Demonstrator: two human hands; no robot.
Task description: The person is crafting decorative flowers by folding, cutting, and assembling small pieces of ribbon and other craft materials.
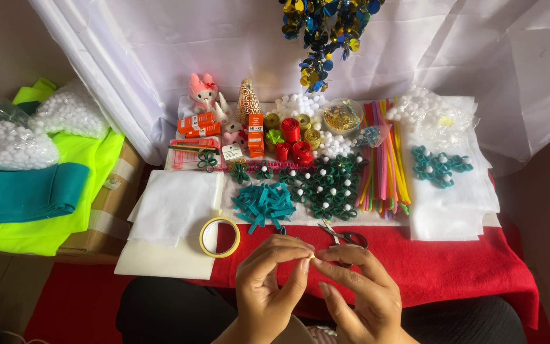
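1. Near the bottom edge of the view, our left hand (pixel 268 283) and right hand (pixel 358 290) meet fingertip to fingertip, both pinched shut on a tiny pale yellow piece (pixel 311 256) held between them.
2. Just behind our hands, scissors (pixel 345 237) lie on the red surface (pixel 453 267).
3. To the left, a roll of yellow tape (pixel 219 237) rests partly on white felt sheets (pixel 173 210).
4. Beyond the scissors, we see a heap of teal felt strips (pixel 263 205) beside dark green flowers with white bead centres (pixel 327 185).
5. Farther back stand coloured pipe cleaners (pixel 383 159), ribbon rolls (pixel 293 137) and a pink plush toy (pixel 202 91).
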